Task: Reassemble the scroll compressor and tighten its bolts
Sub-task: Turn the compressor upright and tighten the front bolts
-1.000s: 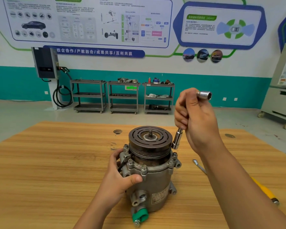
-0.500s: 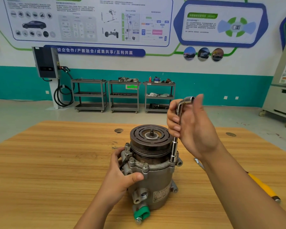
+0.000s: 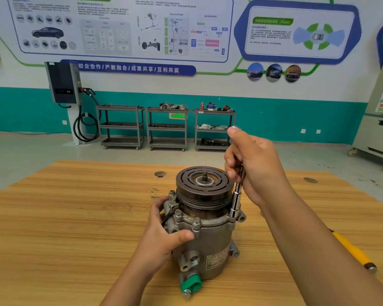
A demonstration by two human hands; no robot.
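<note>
Low at centre frame, my left hand (image 3: 161, 235) wraps the scroll compressor (image 3: 210, 239), steadying it upright on the wooden table (image 3: 75, 217). Just above and right, my right hand (image 3: 257, 168) curls round the L-shaped socket wrench (image 3: 236, 199). Its socket has dropped from mid-air over the right flange bolt, hidden beneath it, so tightening can start. Farther back stand three trolleys (image 3: 168, 129), with a wall charger (image 3: 62, 82) at upper left.

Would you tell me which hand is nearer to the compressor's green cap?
Left. The left hand grips the compressor housing above and left of the green cap; the right hand holds the socket wrench high beside the pulley.
</note>
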